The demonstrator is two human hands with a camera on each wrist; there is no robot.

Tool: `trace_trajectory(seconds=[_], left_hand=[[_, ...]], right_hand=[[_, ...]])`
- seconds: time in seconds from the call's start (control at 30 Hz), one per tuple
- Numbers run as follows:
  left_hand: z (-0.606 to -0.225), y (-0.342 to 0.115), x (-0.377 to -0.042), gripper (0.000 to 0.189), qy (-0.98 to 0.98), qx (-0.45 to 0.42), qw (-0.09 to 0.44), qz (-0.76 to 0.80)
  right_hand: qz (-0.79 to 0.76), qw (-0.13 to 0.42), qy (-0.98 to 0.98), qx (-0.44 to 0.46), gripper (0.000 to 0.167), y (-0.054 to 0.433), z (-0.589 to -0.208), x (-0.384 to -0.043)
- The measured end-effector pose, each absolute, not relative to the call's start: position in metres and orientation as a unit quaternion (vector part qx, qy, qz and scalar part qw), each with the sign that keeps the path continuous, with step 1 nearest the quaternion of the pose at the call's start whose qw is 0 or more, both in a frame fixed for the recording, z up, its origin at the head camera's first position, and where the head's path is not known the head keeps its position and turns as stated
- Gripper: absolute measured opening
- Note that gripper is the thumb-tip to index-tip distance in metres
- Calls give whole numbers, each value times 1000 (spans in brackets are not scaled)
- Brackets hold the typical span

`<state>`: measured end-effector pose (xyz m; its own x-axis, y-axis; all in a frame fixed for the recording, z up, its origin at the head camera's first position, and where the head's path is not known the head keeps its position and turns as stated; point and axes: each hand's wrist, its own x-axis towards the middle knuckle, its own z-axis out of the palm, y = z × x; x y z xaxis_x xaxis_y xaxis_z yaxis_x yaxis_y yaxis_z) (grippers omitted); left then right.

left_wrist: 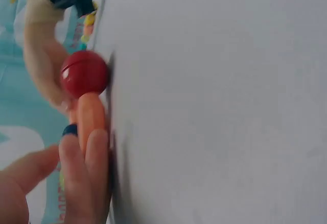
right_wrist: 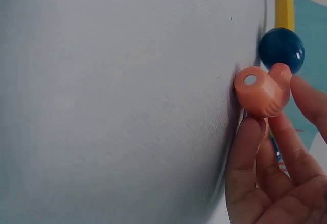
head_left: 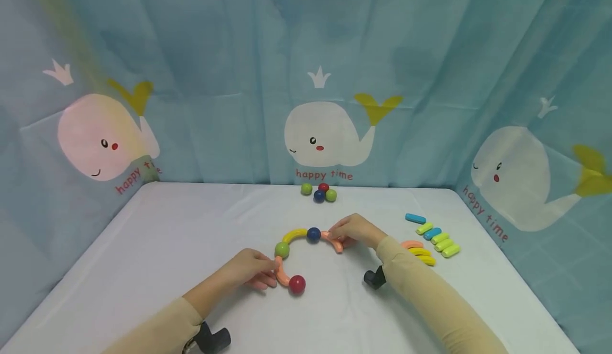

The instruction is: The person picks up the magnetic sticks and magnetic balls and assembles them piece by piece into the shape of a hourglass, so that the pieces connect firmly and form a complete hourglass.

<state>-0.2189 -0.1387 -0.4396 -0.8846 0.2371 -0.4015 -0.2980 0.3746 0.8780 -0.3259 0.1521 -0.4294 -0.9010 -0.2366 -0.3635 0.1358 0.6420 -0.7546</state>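
An arc of curved rods and balls lies on the white table. It runs from a red ball (head_left: pixel 297 285) through an orange curved rod (head_left: pixel 281 273), a green ball (head_left: pixel 282 250), a yellow curved rod (head_left: pixel 294 234) and a blue ball (head_left: pixel 313 235) to a second orange curved rod (head_left: pixel 334 242). Straight fingers of my left hand (head_left: pixel 249 269) touch the first orange rod, with the thumb apart from it in the left wrist view. My right hand (head_left: pixel 357 230) pinches the second orange rod, whose end shows a silvery disc (right_wrist: pixel 250 80) in the right wrist view.
Several loose balls (head_left: pixel 319 196) sit at the table's back edge. On the right lie blue and yellow-green straight rods (head_left: pixel 440 238), with orange and yellow curved rods (head_left: pixel 421 252) beside my right forearm. Whale-print curtains (head_left: pixel 215 131) surround the table.
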Motion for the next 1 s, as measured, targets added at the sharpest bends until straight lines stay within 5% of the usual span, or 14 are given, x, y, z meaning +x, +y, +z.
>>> trace_trajectory(seconds=[1.0], left_hand=[[-443, -110, -240, 18, 804, -127, 188, 549]], right_hand=[[-465, 258, 847, -24, 27, 149, -431, -319]])
